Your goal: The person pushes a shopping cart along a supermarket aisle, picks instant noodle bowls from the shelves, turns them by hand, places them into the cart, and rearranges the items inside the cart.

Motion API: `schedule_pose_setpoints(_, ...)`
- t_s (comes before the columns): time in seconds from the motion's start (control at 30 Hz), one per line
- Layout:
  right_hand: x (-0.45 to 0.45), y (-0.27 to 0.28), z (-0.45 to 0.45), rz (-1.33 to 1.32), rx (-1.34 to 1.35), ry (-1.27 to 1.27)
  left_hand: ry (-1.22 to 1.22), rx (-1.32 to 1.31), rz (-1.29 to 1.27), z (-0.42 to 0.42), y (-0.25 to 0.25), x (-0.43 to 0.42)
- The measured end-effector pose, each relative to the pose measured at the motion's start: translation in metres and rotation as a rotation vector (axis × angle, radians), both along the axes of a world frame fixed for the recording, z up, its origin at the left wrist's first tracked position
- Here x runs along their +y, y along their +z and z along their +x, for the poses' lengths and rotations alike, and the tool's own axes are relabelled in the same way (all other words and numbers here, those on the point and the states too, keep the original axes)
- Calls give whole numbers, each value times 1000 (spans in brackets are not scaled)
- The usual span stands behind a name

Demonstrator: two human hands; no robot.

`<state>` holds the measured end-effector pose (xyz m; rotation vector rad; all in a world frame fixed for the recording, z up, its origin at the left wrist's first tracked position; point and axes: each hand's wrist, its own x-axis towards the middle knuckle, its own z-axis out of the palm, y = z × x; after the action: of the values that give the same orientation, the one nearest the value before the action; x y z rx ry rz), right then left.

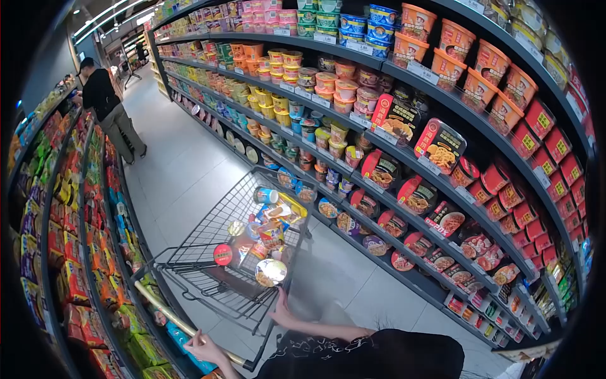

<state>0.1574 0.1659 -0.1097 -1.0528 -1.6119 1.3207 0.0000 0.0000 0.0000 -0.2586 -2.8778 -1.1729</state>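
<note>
My left hand (pixel 203 347) is wrapped around the pale yellow handle (pixel 165 309) of a black wire shopping cart (pixel 208 237). At the cart's near right side, my right hand (pixel 283 311) has its fingertips at the lower edge of an instant noodle bowl (pixel 271 272) with a pale lid. The bowl appears gripped there, though the fingers are partly hidden. Several groceries lie in the basket: a red-lidded tub (pixel 223 254), a blue-and-white tub (pixel 266 195), a yellow pack (pixel 292 205) and mixed bright packets (pixel 271 237).
Tall shelves of instant noodle cups and bowls (pixel 416 192) line the right side. On the left stand shelves of bagged noodles (pixel 76 278). A person in dark clothing (pixel 104 95) stands farther up the tiled aisle (pixel 158 158), facing the left shelf.
</note>
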Motion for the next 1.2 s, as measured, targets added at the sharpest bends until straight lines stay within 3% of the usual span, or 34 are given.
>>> schedule_pose_setpoints(0.07, 20, 5, 13, -47, 13, 88, -33, 295, 294, 24, -3, 16)
schedule_pose_setpoints(0.1, 40, 12, 9, -67, 26, 93, -34, 307, 274, 34, 14, 36)
schedule_pose_setpoints(0.17, 60, 12, 9, -35, -42, 170, -250, 765, 10, 74, 65, 72)
schedule_pose_setpoints(0.23, 86, 31, 20, -21, -21, 119, -312, 755, 28, 88, 57, 100)
schedule_pose_setpoints(0.3, 99, 70, 42, 180, -231, 190, -613, 474, 123, 94, 40, 122)
schedule_pose_setpoints(0.33, 105, 81, 50, 436, -250, 212, -643, 418, 47, 98, 35, 136)
schedule_pose_setpoints(0.37, 110, 85, 56, 428, -245, 194, -672, 359, -26, 105, 31, 152)
schedule_pose_setpoints(0.4, 113, 86, 62, 476, -155, 331, -689, 361, -32, 114, 32, 169)
schedule_pose_setpoints(0.43, 115, 82, 67, 523, -65, 469, -779, 302, -201, 123, 37, 188)
schedule_pose_setpoints(0.47, 118, 74, 69, 650, -154, 443, -863, 239, -369, 133, 40, 208)
schedule_pose_setpoints(0.5, 133, 83, 77, 639, -154, 434, -873, 238, -378, 141, 36, 227)
schedule_pose_setpoints(0.57, 178, 112, 99, 378, -518, 402, -941, 210, -363, 151, 24, 261)
schedule_pose_setpoints(0.63, 210, 118, 116, 606, -581, 349, -1091, 229, -315, 168, 33, 295)
schedule_pose_setpoints(0.73, 230, 118, 127, 632, -525, 206, -1197, 188, -205, 181, 35, 347)
schedule_pose_setpoints(0.8, 246, 117, 126, 629, -528, -62, -1243, 156, -193, 181, 41, 377)
schedule_pose_setpoints(0.87, 277, 109, 126, 808, -486, -271, -1371, 71, 0, 174, 44, 403)
schedule_pose_setpoints(0.9, 295, 110, 127, 779, -436, -266, -1375, 58, -21, 170, 50, 409)
schedule_pose_setpoints(0.97, 330, 115, 131, 714, -420, -237, -1342, 223, -418, 163, 63, 420)
schedule_pose_setpoints(1.1, 386, 120, 122, 699, -479, -268, -1384, 337, -331, 150, 52, 464)
schedule_pose_setpoints(1.2, 418, 129, 109, 729, -516, -316, -1399, 250, -257, 141, 54, 496)
